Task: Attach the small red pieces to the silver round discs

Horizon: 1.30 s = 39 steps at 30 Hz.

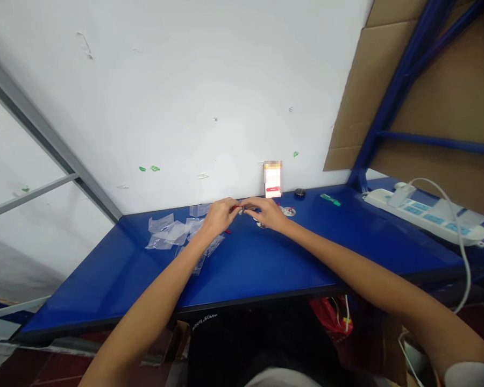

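Note:
My left hand (221,216) and my right hand (267,212) meet above the far side of a blue tabletop (258,263). Their fingertips pinch a small red-and-silver part (242,209), mostly hidden by my fingers. Just beyond my right hand lies a round silver disc (289,212), and a second round piece (261,226) shows under that hand's edge. Left of my left hand are several clear plastic bags (167,232), and a small red bit (227,231) lies near that wrist.
A white card (272,183) stands against the white wall behind the table, with a small black object (299,193) and a green stick-like item (331,200) nearby. A white power strip (425,215) with a plugged-in cable lies at the right, below a blue shelf frame (399,97).

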{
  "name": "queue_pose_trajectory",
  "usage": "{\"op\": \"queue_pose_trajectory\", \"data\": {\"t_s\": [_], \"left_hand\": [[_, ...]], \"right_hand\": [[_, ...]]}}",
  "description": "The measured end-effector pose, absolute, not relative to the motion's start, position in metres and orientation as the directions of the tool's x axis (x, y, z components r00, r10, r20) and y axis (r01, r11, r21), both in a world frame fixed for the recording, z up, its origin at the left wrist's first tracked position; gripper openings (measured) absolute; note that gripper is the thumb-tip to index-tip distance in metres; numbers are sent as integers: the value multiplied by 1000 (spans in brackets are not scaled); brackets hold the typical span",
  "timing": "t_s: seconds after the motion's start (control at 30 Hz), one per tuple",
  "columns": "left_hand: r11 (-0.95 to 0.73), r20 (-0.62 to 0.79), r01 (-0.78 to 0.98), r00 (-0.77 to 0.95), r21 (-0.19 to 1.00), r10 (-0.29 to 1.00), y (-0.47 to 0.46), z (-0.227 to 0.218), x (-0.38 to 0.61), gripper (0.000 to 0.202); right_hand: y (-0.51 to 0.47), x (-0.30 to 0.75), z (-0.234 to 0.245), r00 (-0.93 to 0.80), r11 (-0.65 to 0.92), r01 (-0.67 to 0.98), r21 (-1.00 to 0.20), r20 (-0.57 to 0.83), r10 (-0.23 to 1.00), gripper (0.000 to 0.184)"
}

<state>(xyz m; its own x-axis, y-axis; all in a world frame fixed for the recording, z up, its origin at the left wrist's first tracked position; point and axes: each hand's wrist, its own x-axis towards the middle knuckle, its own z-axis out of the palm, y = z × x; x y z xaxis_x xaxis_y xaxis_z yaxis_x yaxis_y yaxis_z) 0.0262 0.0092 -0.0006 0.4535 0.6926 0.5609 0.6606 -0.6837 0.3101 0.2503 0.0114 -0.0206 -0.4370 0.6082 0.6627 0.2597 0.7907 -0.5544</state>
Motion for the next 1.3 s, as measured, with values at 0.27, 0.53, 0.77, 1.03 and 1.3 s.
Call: {"op": "queue_pose_trajectory", "data": {"t_s": [0.27, 0.53, 0.77, 1.03, 1.3], "left_hand": [[-379, 344, 77, 285, 922, 895, 13, -5, 34, 37], [-353, 313, 34, 387, 935, 868, 6, 0, 35, 42], [-504, 469, 543, 214, 672, 857, 13, 11, 22, 32], [-510, 525, 776, 277, 372, 805, 25, 15, -3, 23], [-617, 185, 751, 589, 236, 787, 31, 9, -14, 21]], "right_hand": [[15, 243, -22, -218, 548, 4, -837, 534, 817, 29], [17, 256, -10, -365, 697, 201, -689, 607, 706, 20], [28, 300, 15, -586, 782, 554, -286, 533, 610, 17], [35, 324, 22, -622, 625, 737, -256, 103, 776, 15], [32, 287, -5, -559, 656, 742, -139, 411, 720, 35]]}}
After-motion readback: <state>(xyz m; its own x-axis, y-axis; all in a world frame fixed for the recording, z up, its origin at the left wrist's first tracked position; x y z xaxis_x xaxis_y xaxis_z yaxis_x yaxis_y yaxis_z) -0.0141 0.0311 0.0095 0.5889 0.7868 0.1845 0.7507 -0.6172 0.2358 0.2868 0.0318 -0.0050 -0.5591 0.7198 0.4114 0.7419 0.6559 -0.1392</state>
